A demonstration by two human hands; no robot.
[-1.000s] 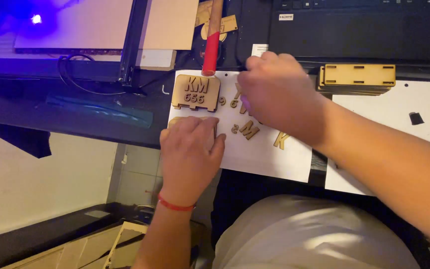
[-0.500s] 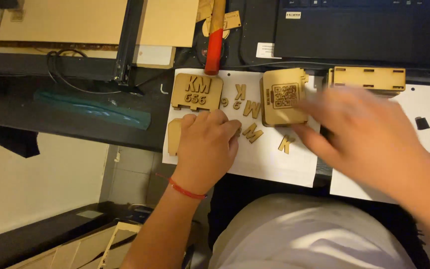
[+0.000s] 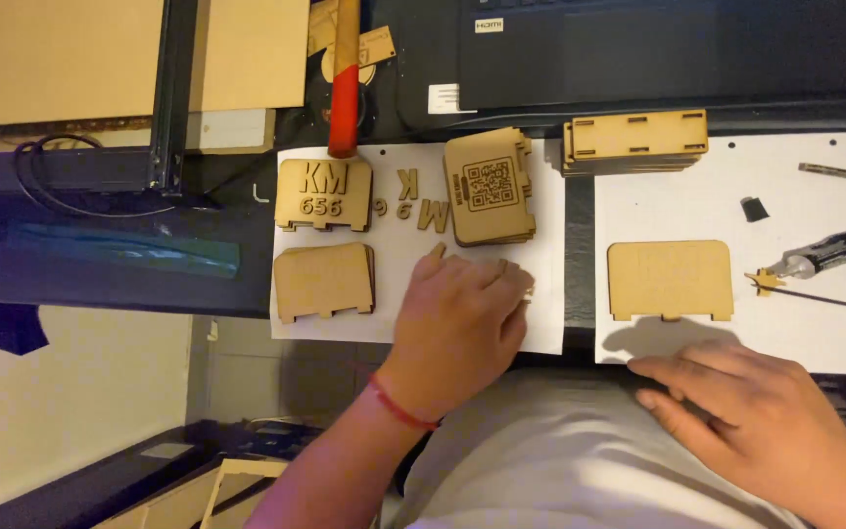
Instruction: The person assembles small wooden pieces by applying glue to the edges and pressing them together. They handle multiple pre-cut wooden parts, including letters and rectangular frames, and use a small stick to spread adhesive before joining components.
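My left hand [image 3: 462,313], with a red string on the wrist, lies curled on a white sheet [image 3: 403,250]. It covers some small wooden cut-out pieces; a sliver of wood shows by the index finger. Just above it are loose wooden letters [image 3: 433,214] and a wooden panel with a square code pattern [image 3: 489,186]. To its left lie a panel with cut-out letters and digits [image 3: 323,193] and a blank panel [image 3: 325,281]. My right hand [image 3: 736,402] rests flat and empty at the table's near edge, below another blank wooden panel [image 3: 670,279].
A red-handled hammer [image 3: 345,88] lies at the back, beside a dark laptop [image 3: 658,49]. A stack of slotted wooden panels [image 3: 635,140] sits behind the right white sheet [image 3: 834,323]. A dark glue tube [image 3: 834,250] and a small wooden star [image 3: 764,281] lie far right.
My right hand has left the code panel and drawn back to the near right edge. My left hand has slid right off the blank panel onto the loose letters.
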